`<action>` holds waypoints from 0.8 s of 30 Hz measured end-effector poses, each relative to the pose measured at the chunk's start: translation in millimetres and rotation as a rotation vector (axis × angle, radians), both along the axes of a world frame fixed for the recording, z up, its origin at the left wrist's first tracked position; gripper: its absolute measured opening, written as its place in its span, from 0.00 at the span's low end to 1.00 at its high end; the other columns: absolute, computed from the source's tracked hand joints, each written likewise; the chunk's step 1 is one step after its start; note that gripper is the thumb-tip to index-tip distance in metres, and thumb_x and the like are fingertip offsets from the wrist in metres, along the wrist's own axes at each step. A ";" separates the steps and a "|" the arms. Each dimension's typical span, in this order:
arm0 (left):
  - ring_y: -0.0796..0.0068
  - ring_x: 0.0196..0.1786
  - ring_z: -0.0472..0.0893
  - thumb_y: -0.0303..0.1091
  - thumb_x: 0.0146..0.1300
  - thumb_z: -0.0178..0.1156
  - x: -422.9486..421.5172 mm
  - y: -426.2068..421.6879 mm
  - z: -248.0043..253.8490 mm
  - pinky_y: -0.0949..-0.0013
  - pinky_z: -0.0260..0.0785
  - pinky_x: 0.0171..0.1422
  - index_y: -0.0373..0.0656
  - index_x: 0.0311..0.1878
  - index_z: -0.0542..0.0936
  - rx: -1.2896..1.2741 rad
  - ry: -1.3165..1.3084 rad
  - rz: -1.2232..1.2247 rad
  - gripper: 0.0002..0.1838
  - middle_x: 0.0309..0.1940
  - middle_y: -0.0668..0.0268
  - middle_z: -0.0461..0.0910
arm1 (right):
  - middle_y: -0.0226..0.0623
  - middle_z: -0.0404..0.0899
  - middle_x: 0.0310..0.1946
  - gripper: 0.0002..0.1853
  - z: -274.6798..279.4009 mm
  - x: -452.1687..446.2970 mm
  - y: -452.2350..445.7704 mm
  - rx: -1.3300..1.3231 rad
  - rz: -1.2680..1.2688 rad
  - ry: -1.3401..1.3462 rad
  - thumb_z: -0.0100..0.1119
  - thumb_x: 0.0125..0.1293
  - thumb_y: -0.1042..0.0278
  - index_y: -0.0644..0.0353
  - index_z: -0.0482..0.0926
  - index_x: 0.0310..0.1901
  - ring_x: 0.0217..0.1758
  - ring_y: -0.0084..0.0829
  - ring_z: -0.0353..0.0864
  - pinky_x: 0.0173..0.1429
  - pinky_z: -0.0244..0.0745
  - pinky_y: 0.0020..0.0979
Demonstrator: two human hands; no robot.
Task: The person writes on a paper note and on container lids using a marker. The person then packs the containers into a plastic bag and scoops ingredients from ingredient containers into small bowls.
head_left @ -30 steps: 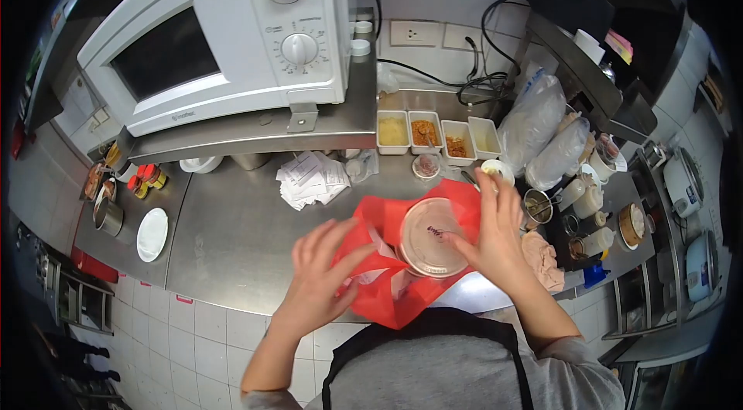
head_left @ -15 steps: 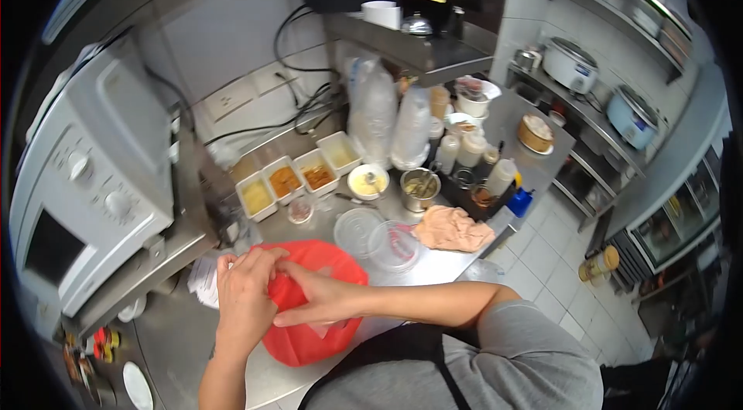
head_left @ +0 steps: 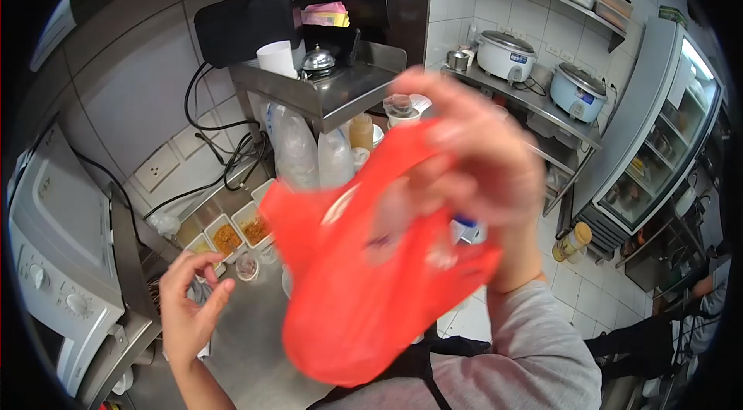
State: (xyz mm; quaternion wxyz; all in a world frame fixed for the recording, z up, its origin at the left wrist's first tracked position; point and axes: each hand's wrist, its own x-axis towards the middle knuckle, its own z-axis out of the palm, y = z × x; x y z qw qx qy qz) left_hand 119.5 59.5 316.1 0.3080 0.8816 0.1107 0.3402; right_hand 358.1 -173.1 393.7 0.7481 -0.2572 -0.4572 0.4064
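A red plastic bag (head_left: 340, 286) hangs in the air in front of me, bulging at its bottom, with dark writing faintly showing through it. My right hand (head_left: 484, 162), smeared by motion, holds the bag by its upper right part. To the left of the bag is my left hand (head_left: 193, 305), apart from it, with fingers bent, a gap between thumb and fingertips, and nothing held. Behind the bag stand white trays with orange food (head_left: 227, 240) and a small lidded cup (head_left: 248, 267).
A microwave (head_left: 66, 255) stands at the left. Ahead, a metal shelf (head_left: 360, 89) juts out above clear plastic bags (head_left: 294, 148). Rice cookers (head_left: 505, 58) and a glass-door fridge (head_left: 658, 131) are at the right. Another person's sleeve (head_left: 713, 301) shows at the far right.
The red bag has been lifted off the counter by my right hand. My left hand has let go of it and moved left. The view has turned to the right.
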 end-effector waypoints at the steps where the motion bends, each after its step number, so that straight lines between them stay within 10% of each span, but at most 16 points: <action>1: 0.81 0.32 0.68 0.27 0.50 0.67 11.2 0.5 -9.8 0.78 0.60 0.40 0.37 0.41 0.77 -0.058 0.014 -0.003 0.14 0.25 0.71 0.66 | 0.40 0.79 0.27 0.22 17.3 12.2 -18.3 0.035 -0.175 -0.028 0.55 0.60 0.74 0.67 0.66 0.56 0.18 0.22 0.68 0.29 0.73 0.28; 13: 0.84 0.31 0.71 0.23 0.57 0.61 138.0 -5.0 -190.1 0.79 0.66 0.39 0.33 0.44 0.77 -0.620 0.087 0.293 0.12 0.27 0.73 0.71 | 0.46 0.78 0.32 0.19 59.1 358.1 -86.0 -0.267 -0.742 -0.252 0.57 0.58 0.72 0.61 0.65 0.50 0.25 0.30 0.75 0.36 0.72 0.30; 24: 0.81 0.38 0.74 0.28 0.64 0.57 186.4 -84.8 -159.2 0.77 0.67 0.46 0.35 0.51 0.75 -0.724 0.177 0.760 0.13 0.34 0.71 0.76 | 0.44 0.78 0.32 0.18 -44.3 689.8 69.6 -0.269 -0.855 -0.212 0.54 0.56 0.78 0.64 0.67 0.49 0.28 0.30 0.79 0.35 0.73 0.26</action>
